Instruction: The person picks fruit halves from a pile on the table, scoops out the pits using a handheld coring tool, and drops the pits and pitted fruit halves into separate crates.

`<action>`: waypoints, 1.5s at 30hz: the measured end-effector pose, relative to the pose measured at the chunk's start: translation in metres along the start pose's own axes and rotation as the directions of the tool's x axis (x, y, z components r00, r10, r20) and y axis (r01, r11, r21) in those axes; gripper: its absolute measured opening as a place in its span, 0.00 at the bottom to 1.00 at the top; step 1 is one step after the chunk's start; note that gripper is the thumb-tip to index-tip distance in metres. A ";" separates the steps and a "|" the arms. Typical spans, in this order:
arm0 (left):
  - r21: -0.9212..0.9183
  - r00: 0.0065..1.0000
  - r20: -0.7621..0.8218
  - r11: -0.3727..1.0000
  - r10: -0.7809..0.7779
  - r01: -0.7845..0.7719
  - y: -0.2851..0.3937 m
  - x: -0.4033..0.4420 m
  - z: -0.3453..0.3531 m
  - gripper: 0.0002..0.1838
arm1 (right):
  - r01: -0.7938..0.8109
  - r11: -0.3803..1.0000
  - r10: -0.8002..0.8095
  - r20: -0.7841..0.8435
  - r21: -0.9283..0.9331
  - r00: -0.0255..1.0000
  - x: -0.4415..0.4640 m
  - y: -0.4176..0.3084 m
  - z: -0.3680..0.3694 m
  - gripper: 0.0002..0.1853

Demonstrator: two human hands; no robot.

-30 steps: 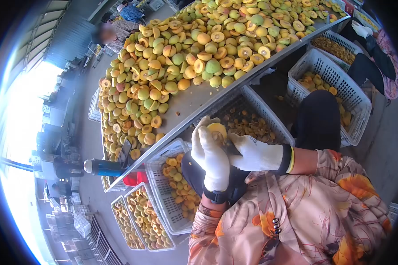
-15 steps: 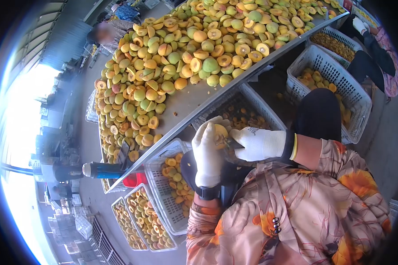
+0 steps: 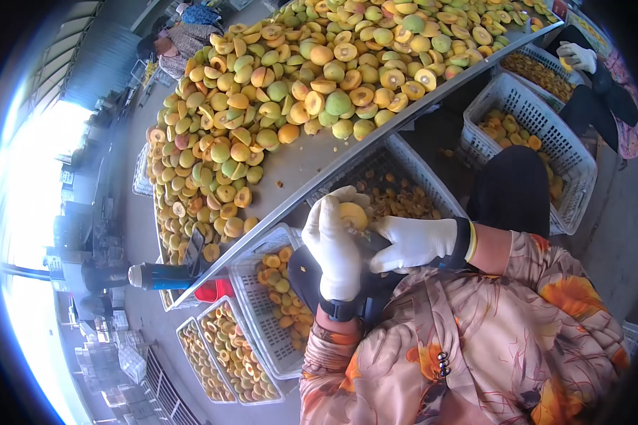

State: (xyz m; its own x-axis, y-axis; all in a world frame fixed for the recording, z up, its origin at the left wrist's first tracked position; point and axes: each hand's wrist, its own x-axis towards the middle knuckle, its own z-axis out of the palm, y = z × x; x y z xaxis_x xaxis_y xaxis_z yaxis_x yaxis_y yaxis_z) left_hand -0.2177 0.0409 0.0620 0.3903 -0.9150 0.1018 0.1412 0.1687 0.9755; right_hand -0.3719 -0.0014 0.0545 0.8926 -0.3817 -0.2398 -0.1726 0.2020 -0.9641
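Observation:
My left hand, in a white glove, is wrapped round a halved yellow fruit, cut side partly visible. Close beside it on the right, my right hand, also gloved, has its fingers curled near the fruit; what they grip is too small and dark to make out. Both hands are above my lap, just off the edge of a metal table heaped with halved yellow-green fruit. Below and behind them sits a crate with small dark yellow pieces in it.
A crate of fruit halves stands left of my knee, with smaller trays beyond it. Another crate is at the right. A blue bottle-like cylinder juts from the table corner. A co-worker's gloved hand shows at the upper right.
My right hand has shifted slightly around the fruit, which stays in my left hand. At the upper right the co-worker's gloved hand has moved. The view has shifted slightly.

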 end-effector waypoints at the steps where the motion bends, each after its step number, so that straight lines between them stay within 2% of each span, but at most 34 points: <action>1: 0.023 1.000 0.025 1.000 0.013 -0.013 -0.001 0.002 -0.002 0.25 | -0.025 0.998 0.024 0.020 0.062 1.000 0.000 0.000 -0.001 0.15; 5: 0.013 0.997 0.075 0.999 0.030 -0.031 -0.005 0.006 0.000 0.25 | -0.072 0.988 0.061 0.088 0.135 0.994 0.001 0.005 -0.008 0.11; 8: -0.074 0.997 0.060 0.996 -0.050 0.054 -0.001 0.007 0.006 0.24 | -0.127 0.967 0.093 0.158 0.222 0.983 0.001 0.006 -0.014 0.12; 10: -0.156 0.991 0.119 0.984 -0.066 0.084 -0.004 0.008 0.006 0.23 | -0.187 0.941 0.122 0.231 0.282 0.965 -0.001 0.002 -0.020 0.12; 11: -0.193 0.987 0.147 0.976 -0.071 0.099 -0.003 0.009 0.004 0.22 | -0.121 0.978 0.093 0.164 0.171 0.982 0.001 0.005 -0.020 0.11; 12: -0.086 0.990 0.137 0.996 -0.027 0.039 -0.006 0.012 0.001 0.22 | -0.060 0.997 0.055 0.103 0.050 0.993 0.004 0.008 -0.021 0.11; 14: 0.131 0.990 0.130 0.989 0.052 -0.069 -0.016 0.014 -0.008 0.22 | -0.011 0.997 0.016 0.058 -0.079 0.998 0.006 0.011 -0.023 0.10; 16: 0.175 0.981 0.176 0.978 0.080 -0.111 -0.015 0.016 -0.012 0.22 | -0.015 0.996 0.023 0.085 -0.093 0.996 0.007 0.004 -0.024 0.09; 17: 0.196 0.975 0.199 0.971 0.097 -0.137 -0.015 0.017 -0.013 0.22 | -0.044 0.998 0.048 0.114 -0.035 0.992 0.008 0.007 -0.025 0.09; 19: -0.007 0.985 0.170 1.000 0.023 -0.022 -0.018 0.019 -0.010 0.23 | -0.103 0.992 0.089 0.172 0.074 0.981 0.012 0.014 -0.029 0.09; 21: -0.216 0.985 0.160 0.971 -0.071 0.106 -0.025 0.015 -0.004 0.23 | -0.210 0.960 0.159 0.255 0.184 0.954 0.011 0.017 -0.032 0.09; 22: -0.207 0.984 0.145 0.970 -0.100 0.130 -0.026 0.014 -0.003 0.23 | -0.263 0.937 0.190 0.296 0.230 0.936 0.012 0.017 -0.034 0.09; 24: -0.095 0.980 0.159 0.986 -0.121 0.137 -0.029 0.015 -0.006 0.23 | -0.088 0.996 0.085 0.134 0.016 0.987 0.016 0.023 -0.033 0.08; 25: -0.037 0.978 0.163 0.989 -0.132 0.140 -0.032 0.017 -0.011 0.23 | -0.068 0.997 0.072 0.110 -0.042 0.991 0.018 0.024 -0.033 0.07; 26: 0.065 0.975 0.218 0.997 -0.041 0.027 -0.035 0.022 -0.019 0.23 | -0.050 0.994 0.059 0.087 -0.101 0.994 0.020 0.025 -0.032 0.07; 28: 0.107 0.968 0.245 0.994 -0.047 0.021 -0.035 0.026 -0.025 0.22 | -0.131 0.987 0.142 0.118 -0.096 0.983 0.019 0.015 -0.033 0.07; 29: 0.127 0.966 0.256 0.992 -0.042 0.010 -0.034 0.028 -0.026 0.22 | -0.185 0.982 0.187 0.179 -0.030 0.966 0.020 0.017 -0.035 0.08; 30: 0.103 0.970 0.232 0.993 -0.072 0.049 -0.035 0.028 -0.023 0.23 | -0.238 0.971 0.224 0.244 0.032 0.944 0.022 0.016 -0.036 0.09; 31: -0.035 0.956 0.253 0.986 -0.151 0.165 -0.032 0.025 -0.017 0.26 | -0.293 0.952 0.252 0.311 0.092 0.916 0.026 0.013 -0.037 0.11; 32: -0.121 0.958 0.262 0.980 -0.121 0.157 -0.034 0.024 -0.016 0.26 | -0.326 0.899 0.212 0.361 0.294 0.908 0.019 0.012 -0.032 0.08; 33: -0.211 0.959 0.268 0.966 -0.091 0.151 -0.038 0.022 -0.015 0.27 | -0.264 0.928 0.173 0.321 0.264 0.931 0.023 0.022 -0.031 0.08; 35: -0.221 0.966 0.227 0.959 -0.125 0.176 -0.045 0.018 -0.014 0.29 | -0.136 0.972 0.089 0.241 0.190 0.966 0.031 0.047 -0.030 0.08; 36: -0.228 0.971 0.206 0.959 -0.119 0.166 -0.045 0.023 -0.014 0.31 | -0.176 0.967 0.132 0.226 0.185 0.965 0.028 0.036 -0.030 0.08; 39: -0.083 0.992 -0.022 0.989 -0.127 0.125 -0.034 0.023 -0.029 0.33 | -0.225 0.968 0.186 0.286 0.110 0.940 0.027 0.026 -0.039 0.11; 40: 0.006 0.991 -0.120 0.998 -0.066 0.067 -0.028 0.023 -0.044 0.32 | -0.237 0.967 0.198 0.319 0.088 0.927 0.023 0.020 -0.044 0.12; 41: 0.205 0.984 -0.171 0.976 -0.044 0.079 -0.019 0.020 -0.069 0.29 | -0.242 0.968 0.205 0.353 0.065 0.913 0.022 0.019 -0.050 0.13; 42: 0.418 0.990 -0.114 0.908 0.084 -0.029 -0.017 0.016 -0.098 0.27 | -0.197 0.978 0.207 0.234 -0.067 0.950 0.021 0.028 -0.053 0.14; 43: 0.171 0.965 -0.203 0.965 -0.164 0.200 -0.004 0.006 -0.121 0.24 | -0.241 0.930 0.290 0.149 -0.277 0.945 0.023 0.030 -0.057 0.15; 44: 0.439 0.952 -0.169 0.845 -0.256 0.305 0.002 -0.002 -0.150 0.22 | -0.144 0.860 0.199 0.062 -0.489 0.978 0.023 0.050 -0.061 0.17; 45: 0.734 0.929 -0.155 0.590 -0.337 0.337 0.010 -0.008 -0.176 0.18 | -0.088 0.762 0.093 -0.025 -0.641 0.995 0.016 0.068 -0.068 0.20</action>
State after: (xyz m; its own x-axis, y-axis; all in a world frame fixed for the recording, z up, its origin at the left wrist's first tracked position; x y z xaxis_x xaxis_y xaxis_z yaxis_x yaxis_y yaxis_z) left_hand -0.0591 0.1140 0.0366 0.4558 -0.8497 -0.2648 -0.4526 -0.4775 0.7531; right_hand -0.3973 -0.0555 -0.0226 0.8618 -0.3840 -0.3314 -0.4770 -0.3911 -0.7871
